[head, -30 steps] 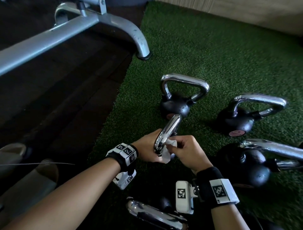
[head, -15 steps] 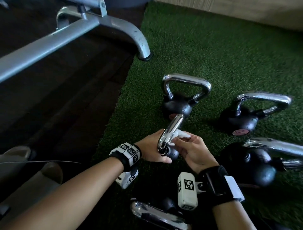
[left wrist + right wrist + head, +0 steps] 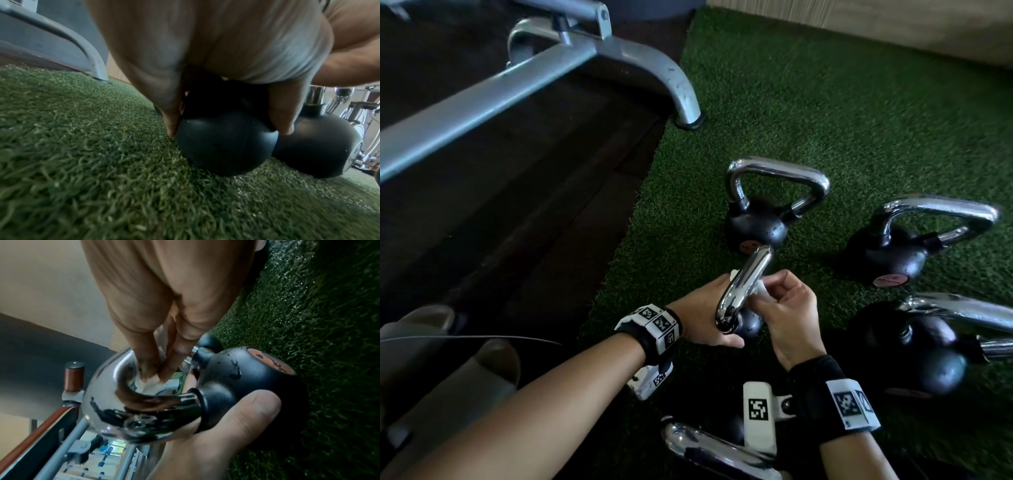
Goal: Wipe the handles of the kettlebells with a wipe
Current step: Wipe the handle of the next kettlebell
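A small black kettlebell (image 3: 751,325) with a chrome handle (image 3: 743,284) is tilted up off the green turf. My left hand (image 3: 709,318) grips its ball from the left; in the left wrist view its fingers (image 3: 172,123) curl round the black ball (image 3: 226,149). My right hand (image 3: 787,308) pinches a white wipe (image 3: 761,287) against the inner side of the handle. In the right wrist view its fingertips (image 3: 152,371) press inside the chrome loop (image 3: 111,394). Most of the wipe is hidden by the fingers.
Two more small kettlebells (image 3: 760,226) (image 3: 890,253) stand on the turf (image 3: 825,102) beyond, a larger one (image 3: 921,356) at the right, another chrome handle (image 3: 709,448) below my wrists. A grey bench frame (image 3: 534,75) crosses the dark floor at the left.
My right hand has slid the wipe up the chrome handle, from its lower bend to the middle. The left hand keeps its hold on the ball.
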The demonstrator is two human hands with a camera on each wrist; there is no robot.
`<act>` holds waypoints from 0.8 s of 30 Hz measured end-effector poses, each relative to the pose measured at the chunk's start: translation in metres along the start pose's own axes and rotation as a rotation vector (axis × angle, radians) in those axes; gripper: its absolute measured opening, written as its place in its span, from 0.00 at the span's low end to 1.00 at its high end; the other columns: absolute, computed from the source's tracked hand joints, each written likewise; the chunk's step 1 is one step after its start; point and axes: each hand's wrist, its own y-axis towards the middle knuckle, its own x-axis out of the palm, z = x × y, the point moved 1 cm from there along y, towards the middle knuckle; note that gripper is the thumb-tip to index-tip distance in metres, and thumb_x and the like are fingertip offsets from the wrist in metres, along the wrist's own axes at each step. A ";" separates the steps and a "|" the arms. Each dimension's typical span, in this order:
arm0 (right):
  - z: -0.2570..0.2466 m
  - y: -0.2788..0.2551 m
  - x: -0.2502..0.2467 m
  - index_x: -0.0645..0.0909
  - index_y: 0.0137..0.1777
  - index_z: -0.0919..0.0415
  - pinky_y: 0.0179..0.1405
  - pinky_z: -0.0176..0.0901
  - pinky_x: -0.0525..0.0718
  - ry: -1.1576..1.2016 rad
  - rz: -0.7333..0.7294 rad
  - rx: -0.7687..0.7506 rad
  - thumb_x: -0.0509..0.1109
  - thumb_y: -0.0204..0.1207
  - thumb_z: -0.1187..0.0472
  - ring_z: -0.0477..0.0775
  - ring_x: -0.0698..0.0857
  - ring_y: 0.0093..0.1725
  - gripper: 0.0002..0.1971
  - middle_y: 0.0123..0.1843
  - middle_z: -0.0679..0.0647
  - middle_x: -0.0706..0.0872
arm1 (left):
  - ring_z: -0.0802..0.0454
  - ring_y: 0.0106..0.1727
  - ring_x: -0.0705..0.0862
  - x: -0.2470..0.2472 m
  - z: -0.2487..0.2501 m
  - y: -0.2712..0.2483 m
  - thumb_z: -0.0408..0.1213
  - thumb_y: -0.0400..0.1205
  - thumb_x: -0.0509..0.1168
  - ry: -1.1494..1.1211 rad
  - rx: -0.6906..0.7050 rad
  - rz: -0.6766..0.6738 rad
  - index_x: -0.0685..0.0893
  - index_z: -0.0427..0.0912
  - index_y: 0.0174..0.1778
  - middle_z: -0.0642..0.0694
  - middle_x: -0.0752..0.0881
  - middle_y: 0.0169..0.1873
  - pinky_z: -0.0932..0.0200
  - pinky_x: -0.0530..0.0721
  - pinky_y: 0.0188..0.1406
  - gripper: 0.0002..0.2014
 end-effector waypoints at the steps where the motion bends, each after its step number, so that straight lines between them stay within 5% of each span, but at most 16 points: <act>1: 0.000 -0.001 0.000 0.82 0.40 0.65 0.38 0.42 0.90 -0.022 0.016 -0.023 0.79 0.72 0.80 0.51 0.90 0.37 0.12 0.37 0.59 0.92 | 0.59 0.75 0.70 0.001 -0.001 0.000 0.33 0.70 0.85 -0.006 -0.004 0.000 0.63 0.42 0.86 0.51 0.71 0.75 0.92 0.55 0.65 0.51; 3: 0.000 0.003 0.000 0.83 0.40 0.65 0.40 0.44 0.90 -0.065 0.101 -0.074 0.80 0.74 0.76 0.51 0.90 0.38 0.10 0.38 0.59 0.93 | 0.53 0.80 0.70 0.001 -0.001 0.000 0.33 0.70 0.85 -0.024 -0.001 0.008 0.61 0.42 0.86 0.46 0.71 0.79 0.89 0.55 0.68 0.53; 6: 0.000 0.010 -0.002 0.84 0.38 0.59 0.45 0.50 0.89 -0.107 0.246 -0.127 0.83 0.72 0.72 0.51 0.92 0.41 0.12 0.41 0.56 0.95 | 0.60 0.80 0.64 0.002 -0.001 0.000 0.32 0.69 0.86 -0.040 0.050 0.014 0.58 0.40 0.87 0.52 0.66 0.79 0.86 0.52 0.74 0.55; 12: 0.000 0.012 -0.007 0.85 0.34 0.52 0.46 0.50 0.90 -0.319 0.278 -0.138 0.85 0.70 0.65 0.51 0.92 0.40 0.12 0.39 0.51 0.94 | 0.61 0.80 0.64 0.008 -0.011 -0.002 0.33 0.67 0.87 -0.033 0.103 0.041 0.58 0.39 0.87 0.55 0.64 0.78 0.78 0.54 0.80 0.57; 18: -0.002 0.020 -0.005 0.84 0.34 0.55 0.39 0.48 0.86 -0.520 0.442 -0.080 0.84 0.69 0.58 0.50 0.86 0.33 0.10 0.32 0.47 0.88 | 0.54 0.82 0.66 0.013 -0.014 0.001 0.40 0.67 0.86 -0.014 0.056 0.026 0.57 0.44 0.88 0.54 0.67 0.80 0.52 0.64 0.86 0.58; 24: -0.004 0.024 -0.005 0.84 0.34 0.57 0.38 0.42 0.81 -0.566 0.436 -0.026 0.82 0.71 0.58 0.46 0.83 0.31 0.10 0.30 0.46 0.86 | 0.54 0.84 0.65 0.015 -0.018 0.001 0.41 0.68 0.86 -0.006 0.051 0.039 0.56 0.44 0.89 0.49 0.67 0.83 0.56 0.61 0.87 0.58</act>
